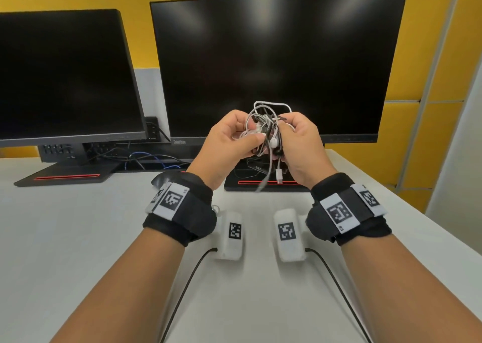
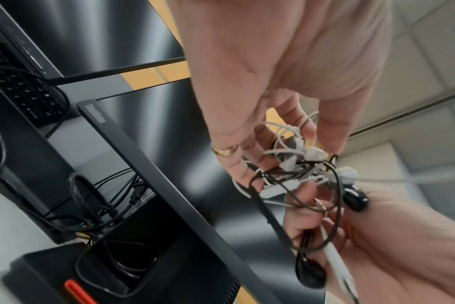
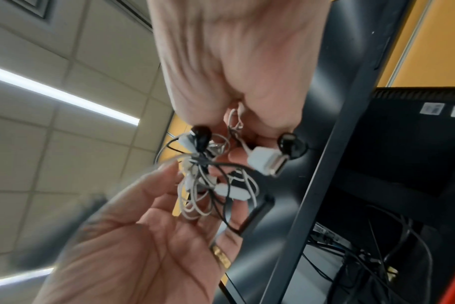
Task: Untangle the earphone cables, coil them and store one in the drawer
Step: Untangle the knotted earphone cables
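Tangled earphone cables [image 1: 266, 131] bunched between both hands, raised before the monitor [image 1: 276, 63]. Left hand [image 1: 229, 144] and right hand [image 1: 300, 144] curled, fingers pinching the tangle.

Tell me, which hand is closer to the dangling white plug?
Right. The white plug hangs beside the right hand's palm; the left hand holds the cable tangle on its far side.

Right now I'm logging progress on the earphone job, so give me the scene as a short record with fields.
cables: white and black earphone cables in one tangled bundle, held above the desk
left hand: grips the bundle's left side
right hand: grips its right side
loose end: white plug dangles below
progress: not yet untangled
drawer: not in view
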A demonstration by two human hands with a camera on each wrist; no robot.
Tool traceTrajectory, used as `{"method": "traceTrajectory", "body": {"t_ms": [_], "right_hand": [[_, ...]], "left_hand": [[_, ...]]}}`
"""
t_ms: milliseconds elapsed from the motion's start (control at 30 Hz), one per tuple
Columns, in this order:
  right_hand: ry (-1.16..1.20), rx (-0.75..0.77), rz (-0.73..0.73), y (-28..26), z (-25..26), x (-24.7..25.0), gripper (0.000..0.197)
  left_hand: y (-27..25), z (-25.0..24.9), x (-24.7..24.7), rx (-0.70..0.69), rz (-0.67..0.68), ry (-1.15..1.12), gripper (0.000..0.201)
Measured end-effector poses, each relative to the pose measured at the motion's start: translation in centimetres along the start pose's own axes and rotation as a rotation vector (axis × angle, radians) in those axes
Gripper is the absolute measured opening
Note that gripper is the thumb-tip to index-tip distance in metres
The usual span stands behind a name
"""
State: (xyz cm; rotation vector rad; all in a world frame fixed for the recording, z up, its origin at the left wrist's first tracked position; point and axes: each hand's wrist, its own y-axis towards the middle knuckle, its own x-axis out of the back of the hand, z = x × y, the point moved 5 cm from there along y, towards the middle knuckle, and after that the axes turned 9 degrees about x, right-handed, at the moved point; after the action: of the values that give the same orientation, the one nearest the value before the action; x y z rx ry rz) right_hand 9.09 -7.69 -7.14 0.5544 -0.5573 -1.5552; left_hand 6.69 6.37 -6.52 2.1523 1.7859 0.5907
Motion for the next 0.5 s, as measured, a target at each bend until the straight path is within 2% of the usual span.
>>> {"method": "traceTrajectory", "body": {"t_ms": [167,267,333,400,500], "right_hand": [[0.049,-0.002,-0.076,-0.2,0.5,0.4,0.015],[0.022,0.040,-0.104,-0.1,0.7,0.9,0.013],[0.044,0.066,-0.086,-0.1,1.0,1.0,0.011],[0.121,0.067,-0.023,-0.2,1.1,0.6,0.012],[0.217,0.078,0.050,-0.4,1.3,0.1,0.015]], "left_hand": [[-0.4,-0.1,0.5,-0.058,-0.125,-0.056,0.013],[-0.3,0.0,1.4,-0.030,-0.220,-0.124,0.012],[-0.2,0.2,1.8,0.018,-0.302,-0.111,0.017],[-0.2,0.6,2.1,0.009,-0.349,-0.012,0.013],[0.0,1.0,1.8,-0.029,-0.248,0.121,0.047]]}}
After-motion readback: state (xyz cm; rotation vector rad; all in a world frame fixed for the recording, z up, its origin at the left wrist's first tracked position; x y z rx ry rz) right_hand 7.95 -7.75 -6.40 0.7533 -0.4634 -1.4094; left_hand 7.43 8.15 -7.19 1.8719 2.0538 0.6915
